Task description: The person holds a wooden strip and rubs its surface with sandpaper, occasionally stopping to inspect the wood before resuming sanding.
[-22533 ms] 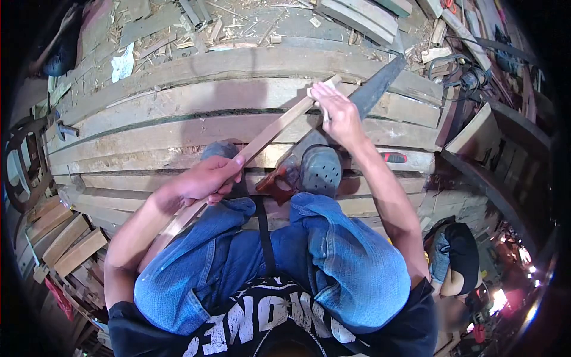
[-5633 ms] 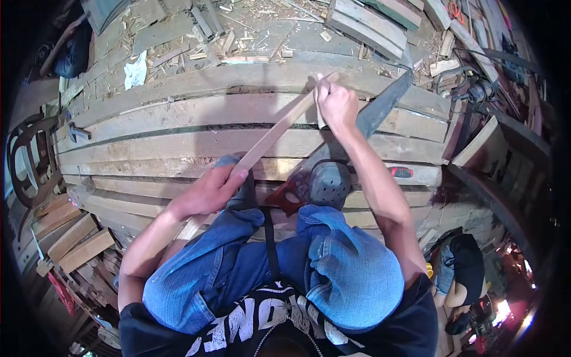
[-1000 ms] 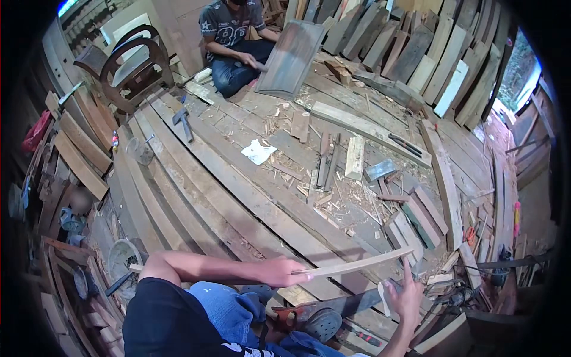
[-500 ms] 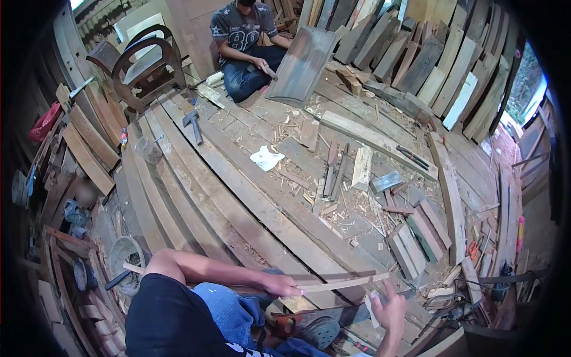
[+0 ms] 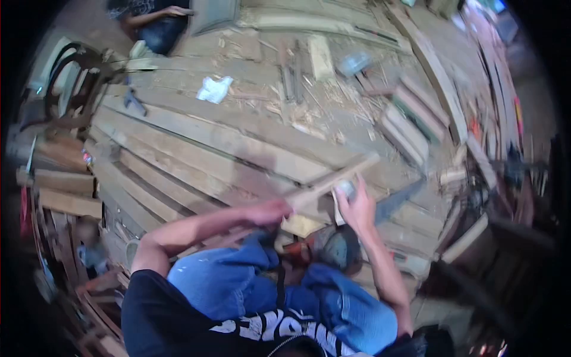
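A slim wooden strip (image 5: 334, 181) slants up to the right above the boards. Its near end is in my left hand (image 5: 270, 212), fingers closed round it. My right hand (image 5: 360, 209) is close under the far half of the strip. Thumb and fingers there pinch a small pale object (image 5: 340, 202) with a greyish rounded part; blur hides its kind. Below my hands lies a handsaw, its dark blade (image 5: 399, 199) showing to the right and its orange-brown handle (image 5: 297, 249) between my legs.
Long boards (image 5: 178, 140) cover the floor ahead, with a hammer (image 5: 134, 102) and a white cloth (image 5: 215, 89) beyond. Stacked wood blocks (image 5: 410, 128) stand to the right among shavings. Another person (image 5: 159, 27) sits at the far left behind a panel (image 5: 214, 15).
My view has tilted down and turned, so the scene sits higher in it. The strip slants more steeply, and my right hand has come in closer beneath it with the pale object.
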Motion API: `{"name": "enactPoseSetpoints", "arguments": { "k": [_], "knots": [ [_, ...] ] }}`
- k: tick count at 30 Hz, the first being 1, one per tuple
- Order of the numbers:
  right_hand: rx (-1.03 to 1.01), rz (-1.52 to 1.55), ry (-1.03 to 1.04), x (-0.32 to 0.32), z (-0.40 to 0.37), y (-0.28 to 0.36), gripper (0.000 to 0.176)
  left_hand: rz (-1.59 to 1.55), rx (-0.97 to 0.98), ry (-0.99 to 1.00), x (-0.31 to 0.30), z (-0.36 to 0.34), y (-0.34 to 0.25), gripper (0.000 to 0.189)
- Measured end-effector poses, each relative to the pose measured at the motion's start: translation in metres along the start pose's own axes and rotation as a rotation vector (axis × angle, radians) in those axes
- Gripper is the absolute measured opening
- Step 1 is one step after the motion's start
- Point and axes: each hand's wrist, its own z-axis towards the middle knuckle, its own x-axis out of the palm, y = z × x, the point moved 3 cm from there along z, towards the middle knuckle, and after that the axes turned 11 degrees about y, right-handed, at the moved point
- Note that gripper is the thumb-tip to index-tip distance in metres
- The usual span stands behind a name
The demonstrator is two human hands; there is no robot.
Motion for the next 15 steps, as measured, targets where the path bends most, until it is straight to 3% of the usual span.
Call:
{"name": "enactPoseSetpoints", "arguments": {
  "k": [3, 5, 9, 15],
  "knots": [
    [0.165, 0.045, 0.131, 0.016, 0.004, -0.006, 0.061, -0.156, -0.091, 0.077, -0.002, -0.004, -0.007, 0.034],
    [0.004, 0.110, 0.112, 0.029, -0.001, -0.013, 0.058, -0.079, -0.036, 0.002, -0.002, -0.004, -0.002, 0.034],
    [0.071, 0.181, 0.132, 0.017, -0.005, -0.012, 0.049, -0.108, -0.071, 0.013, -0.002, -0.004, -0.002, 0.037],
    [0.047, 0.170, 0.146, 0.016, -0.006, -0.016, 0.052, -0.203, -0.083, 0.092, -0.007, -0.003, -0.007, 0.041]
  ]
}}
